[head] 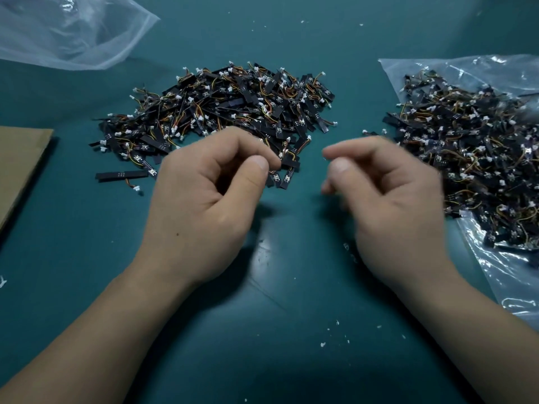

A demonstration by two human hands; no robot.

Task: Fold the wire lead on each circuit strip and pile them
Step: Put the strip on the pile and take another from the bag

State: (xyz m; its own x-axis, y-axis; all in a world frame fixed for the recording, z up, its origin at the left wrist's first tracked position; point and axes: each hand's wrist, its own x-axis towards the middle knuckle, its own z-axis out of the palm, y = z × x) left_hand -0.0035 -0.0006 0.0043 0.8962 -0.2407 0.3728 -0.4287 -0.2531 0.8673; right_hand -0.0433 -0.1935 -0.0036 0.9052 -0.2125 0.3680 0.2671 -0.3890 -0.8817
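Left hand (201, 199) fingers curl by strip pile (227, 106), grasp unclear; right hand (388, 193) fingers loose, empty; markings illegible.

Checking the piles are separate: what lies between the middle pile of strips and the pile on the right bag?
Head view: mostly bare teal table between middle pile and bagged pile, plus one stray strip near the bag's edge.

No text can be read. The circuit strips (233, 106) carry tiny white marks, but these are too small to make out.
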